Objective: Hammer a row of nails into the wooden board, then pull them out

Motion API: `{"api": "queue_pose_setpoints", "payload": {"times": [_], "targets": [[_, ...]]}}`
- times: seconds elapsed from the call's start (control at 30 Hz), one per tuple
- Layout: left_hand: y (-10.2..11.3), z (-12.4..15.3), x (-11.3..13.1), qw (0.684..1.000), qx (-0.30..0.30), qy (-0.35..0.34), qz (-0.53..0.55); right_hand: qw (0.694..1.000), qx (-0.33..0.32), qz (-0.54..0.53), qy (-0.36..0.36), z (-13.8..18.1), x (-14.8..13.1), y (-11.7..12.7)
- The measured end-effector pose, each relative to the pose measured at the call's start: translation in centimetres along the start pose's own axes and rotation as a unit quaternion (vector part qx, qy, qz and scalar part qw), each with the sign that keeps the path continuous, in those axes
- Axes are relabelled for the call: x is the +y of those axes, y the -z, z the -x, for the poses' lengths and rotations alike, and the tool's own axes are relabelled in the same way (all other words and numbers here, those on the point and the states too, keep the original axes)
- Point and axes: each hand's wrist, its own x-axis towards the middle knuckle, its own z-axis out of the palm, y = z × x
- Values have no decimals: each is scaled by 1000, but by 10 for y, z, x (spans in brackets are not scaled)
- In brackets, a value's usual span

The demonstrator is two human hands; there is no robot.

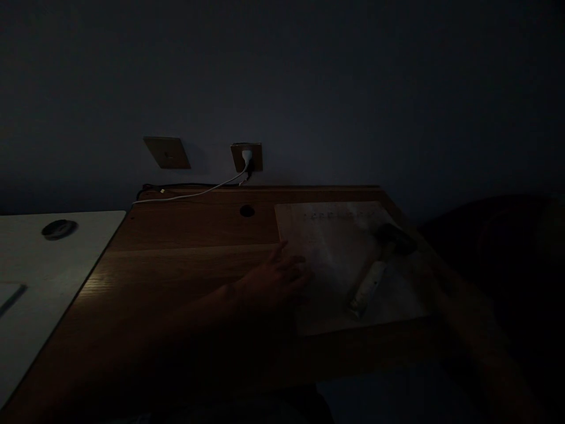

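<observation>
A pale flat sheet with a row of small dark marks near its far edge lies on the wooden table. Across its right half rests a hammer, its light handle slanting toward me and its dark head at the far right. My left hand is on the sheet's left edge, fingers apart and holding nothing that I can see. At the right edge of the sheet is my right hand, dim and smeared, its fingers hard to make out. Deep shadow hides much of both forearms.
The wooden table has a round cable hole. A white cable runs to a wall socket, beside a second wall plate. On the left, a white tabletop has a dark round grommet.
</observation>
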Motion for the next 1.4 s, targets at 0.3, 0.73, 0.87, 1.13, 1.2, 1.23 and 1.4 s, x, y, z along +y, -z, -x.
{"api": "queue_pose_setpoints", "payload": {"times": [0.3, 0.73, 0.87, 1.13, 1.2, 1.23, 1.4], "targets": [[60, 131, 5, 990, -2, 138, 2, 993, -17, -65, 95, 40, -91, -19], [91, 178, -52, 947, -10, 309, -86, 971, -55, -57, 227, 23, -177, -26], [77, 179, -64, 942, 13, 315, -114, 960, -56, -90, 259, 20, -187, -37], [49, 198, -72, 968, 55, 239, -52, 958, -29, -67, 279, 23, -175, -52], [47, 196, -78, 970, 51, 229, -58, 956, -34, -73, 281, 17, -176, -51], [47, 195, -80, 972, 48, 223, -63, 956, -39, -69, 281, 13, -177, -49], [50, 187, -89, 971, 57, 216, -81, 954, -50, -19, 294, 2, -183, -43]]}}
